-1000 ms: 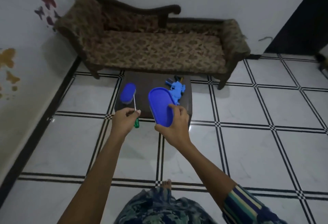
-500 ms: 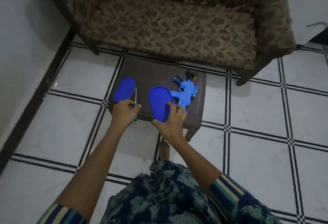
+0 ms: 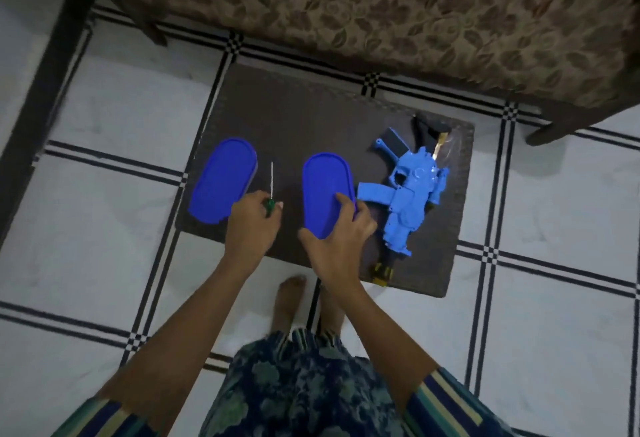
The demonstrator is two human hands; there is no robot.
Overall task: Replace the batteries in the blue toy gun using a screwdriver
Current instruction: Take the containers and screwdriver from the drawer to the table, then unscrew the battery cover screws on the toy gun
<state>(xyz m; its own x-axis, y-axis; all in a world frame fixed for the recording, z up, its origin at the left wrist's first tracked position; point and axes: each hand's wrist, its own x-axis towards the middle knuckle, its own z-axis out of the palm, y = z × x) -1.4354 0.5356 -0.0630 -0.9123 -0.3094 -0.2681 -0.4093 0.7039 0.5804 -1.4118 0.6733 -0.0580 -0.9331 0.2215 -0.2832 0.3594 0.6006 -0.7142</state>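
Nearest the viewer, a dark floral garment and striped sleeves, plus a bare foot on the white tiled floor with its black grid lines. Two bare forearms reaching forward to a low dark counter.

Left grip clenched round the green handle of a thin screwdriver, over the near part of the counter, metal shaft pointing away. Just left of it, a blue oval box lying flat on the counter, near corner hidden behind the knuckles.

Right grip grasping a blue oval lid by its near end, thumb at the near edge, fingers curled over the right edge. Impossible to tell whether resting on the counter or lifted.

Just right of the lid, the blue toy gun, unheld, flat on the right half of the counter, one blue limb pointing at the lid, close to the right fingertips. At its near end, a small yellow-and-black piece. Just beyond the gun, a black-and-gold object, too blurred to name.

Farthest back, a brown leaf-patterned sofa across the top.
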